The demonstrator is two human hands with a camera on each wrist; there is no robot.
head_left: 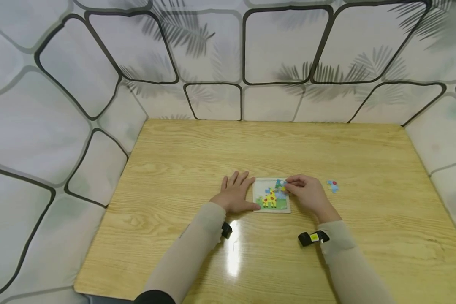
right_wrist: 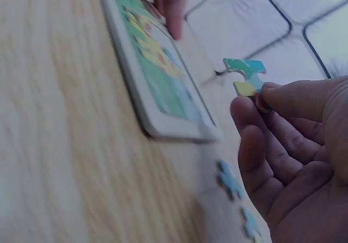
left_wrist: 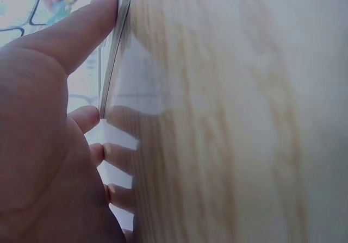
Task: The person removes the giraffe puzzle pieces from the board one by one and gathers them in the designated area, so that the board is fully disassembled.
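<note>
A small jigsaw puzzle board (head_left: 271, 210) with a pale frame lies on the table, partly filled with a giraffe picture on green. My left hand (head_left: 233, 196) rests at its left side, fingers spread, with the thumb on the lower left corner and the index finger at the upper left edge. Between thumb and index finger, my right hand (head_left: 308, 194) pinches a jigsaw piece (right_wrist: 247, 66) in blue, green and yellow. In the right wrist view this piece is held up off the board. The left wrist view shows the left thumb (left_wrist: 89, 28) against the board's edge.
To the right of the board, blue loose jigsaw pieces (head_left: 332, 186) lie on the wooden table (head_left: 213, 147); one bears a red dot. The right wrist view shows two loose pieces (right_wrist: 229, 180) there. A patterned cloth wall (head_left: 281, 46) stands behind the table and at both sides.
</note>
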